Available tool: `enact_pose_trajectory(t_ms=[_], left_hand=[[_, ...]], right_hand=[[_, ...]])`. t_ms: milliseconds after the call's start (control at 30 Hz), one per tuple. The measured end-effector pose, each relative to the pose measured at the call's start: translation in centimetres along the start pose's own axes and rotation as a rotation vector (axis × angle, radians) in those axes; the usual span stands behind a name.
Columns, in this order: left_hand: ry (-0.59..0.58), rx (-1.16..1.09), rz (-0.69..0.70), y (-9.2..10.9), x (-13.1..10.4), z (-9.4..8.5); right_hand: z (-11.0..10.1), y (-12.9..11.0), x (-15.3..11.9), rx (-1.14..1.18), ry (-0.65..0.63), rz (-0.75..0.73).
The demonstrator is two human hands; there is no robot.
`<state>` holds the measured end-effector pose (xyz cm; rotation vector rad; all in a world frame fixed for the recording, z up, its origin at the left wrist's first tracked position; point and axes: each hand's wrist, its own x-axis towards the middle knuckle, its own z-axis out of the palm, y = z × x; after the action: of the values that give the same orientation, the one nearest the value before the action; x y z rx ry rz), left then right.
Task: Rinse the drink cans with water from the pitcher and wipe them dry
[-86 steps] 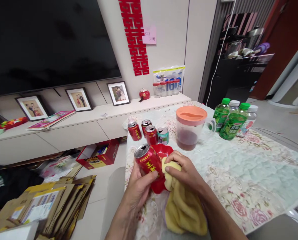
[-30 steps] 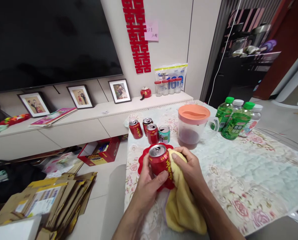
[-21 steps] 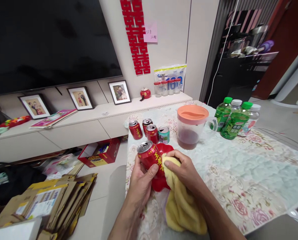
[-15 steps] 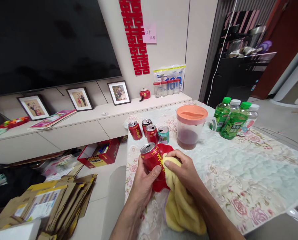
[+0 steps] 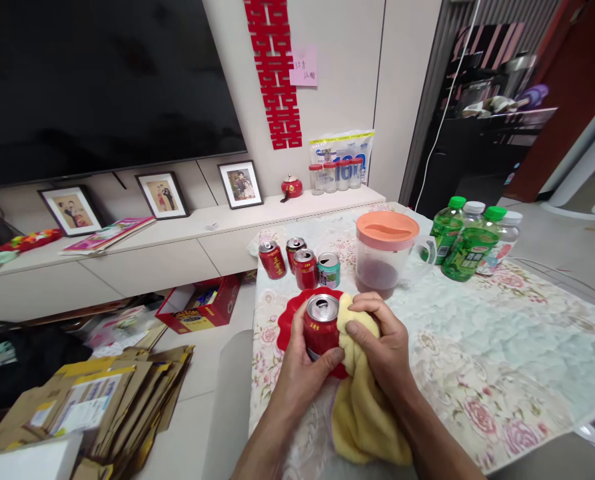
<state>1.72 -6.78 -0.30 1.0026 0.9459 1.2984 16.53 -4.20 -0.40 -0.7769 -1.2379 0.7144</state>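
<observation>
My left hand [image 5: 304, 357] is wrapped around a red soda can [image 5: 322, 330], its opened top tilted a little toward me. My right hand [image 5: 380, 337] grips a yellow cloth [image 5: 364, 413] and presses a bunched end of it against the can's right side. The rest of the cloth hangs down over the table's near edge. Beneath the can lies a red scalloped plate [image 5: 288, 320], partly covered by my hands. Just beyond it stand several more cans: red ones [image 5: 306, 272] and a teal one [image 5: 328, 272].
A clear pitcher [image 5: 377, 263] with an orange lid and dark liquid stands behind my right hand. Several green-labelled bottles [image 5: 470, 250] are at the right on the flowered tablecloth [image 5: 507, 347]. Flattened cardboard [image 5: 127, 400] and a red box [image 5: 202, 307] lie on the floor at left.
The can has moved right and turned more upright, its lettering rotated out of sight. Both hands shifted with it, the cloth still against its side. More of the red plate shows at left.
</observation>
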Motion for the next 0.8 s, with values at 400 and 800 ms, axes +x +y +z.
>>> enact_pose_trajectory(t_ms=[400,800], left_hand=[[0.002,-0.308,-0.108,1.6,-0.3,-0.8],[0.077,-0.263,-0.014,1.9,0.4,-1.9]], right_hand=[[-0.2,0.0,1.0,-0.142,-0.337,0.036],[-0.7,0.3,1.2,-0.231,-0.566,0.216]])
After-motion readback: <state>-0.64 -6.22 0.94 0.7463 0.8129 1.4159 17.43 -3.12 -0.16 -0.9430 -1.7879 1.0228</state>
